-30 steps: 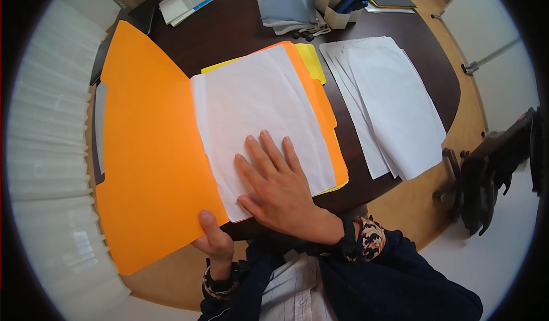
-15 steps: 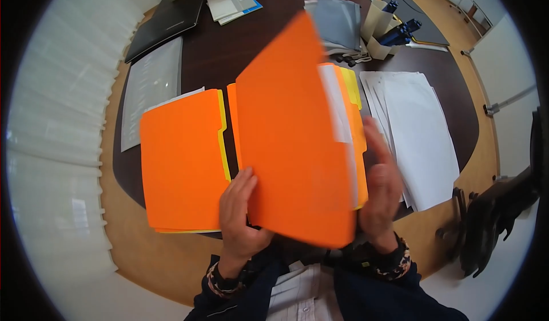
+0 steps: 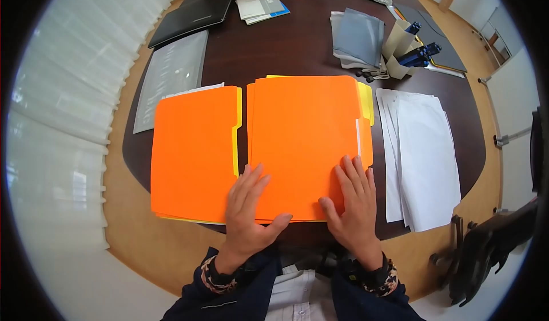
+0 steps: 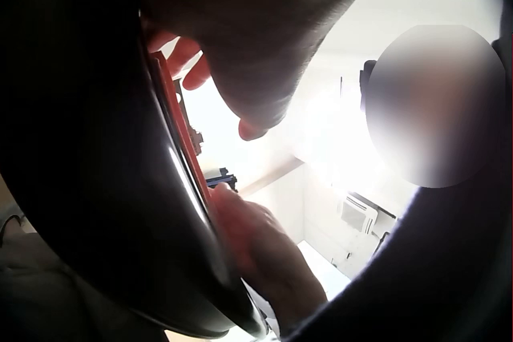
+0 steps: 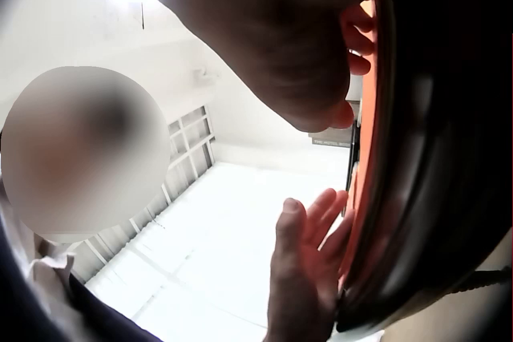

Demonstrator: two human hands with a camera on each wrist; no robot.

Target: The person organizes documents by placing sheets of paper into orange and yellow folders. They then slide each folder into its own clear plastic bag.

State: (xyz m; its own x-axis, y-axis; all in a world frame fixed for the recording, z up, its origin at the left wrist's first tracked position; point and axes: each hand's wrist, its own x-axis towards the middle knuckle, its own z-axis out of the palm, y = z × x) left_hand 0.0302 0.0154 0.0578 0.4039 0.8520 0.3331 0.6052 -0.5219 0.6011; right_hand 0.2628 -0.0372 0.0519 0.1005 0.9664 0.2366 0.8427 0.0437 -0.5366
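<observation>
In the head view a closed orange file folder (image 3: 303,138) lies in front of the person on top of other folders, with a yellow folder's tab (image 3: 366,103) and a sliver of white paper showing at its right side. The left hand (image 3: 247,212) rests at the folder's lower left edge, fingers straight and thumb spread. On the lower right part of the cover lies the right hand (image 3: 355,209), fingers extended and thumb out to the side. Neither hand grips anything. A second orange folder stack (image 3: 194,152), yellow along its right edge, sits just left of the left hand.
White paper sheets (image 3: 426,161) are stacked at the right. Behind stand pen holders (image 3: 396,39) with dark pens, beside a grey-blue pouch (image 3: 358,35). A translucent sleeve (image 3: 171,80), a black laptop (image 3: 191,19) and booklets (image 3: 260,5) lie at the back left of the dark table (image 3: 274,49).
The orange folder, open with the right hand flat on its white papers, has been swung closed to the right. Both hands now rest on its lower part.
</observation>
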